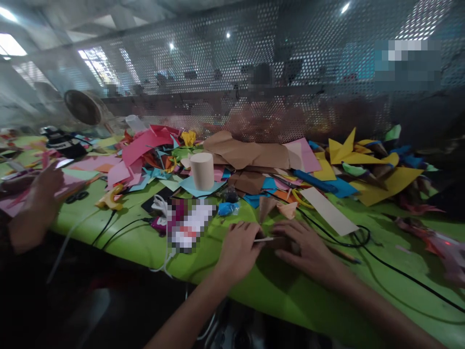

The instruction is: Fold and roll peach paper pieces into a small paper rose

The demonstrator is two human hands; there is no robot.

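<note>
Near the front edge of the green table, my left hand (239, 249) is closed on a thin white stick (263, 239), which points toward my right hand. Close beside it, my right hand (307, 247) has its fingers bent over a dark brown piece that is partly hidden; whether it grips this piece is unclear. Just behind the hands lie a small brown paper piece (267, 208) and a peach paper piece (287, 210). A cream strip (329, 212) rests to the right, and a blue crumpled wrapper (228, 208) to the left.
A cream cylinder (202, 171) stands behind a phone (192, 225) with a white cable. Coloured paper is heaped along the back. A pink glue gun (432, 240) and black cable (399, 275) lie right. Another person's hand (45, 194) is at left, near scissors (77, 196).
</note>
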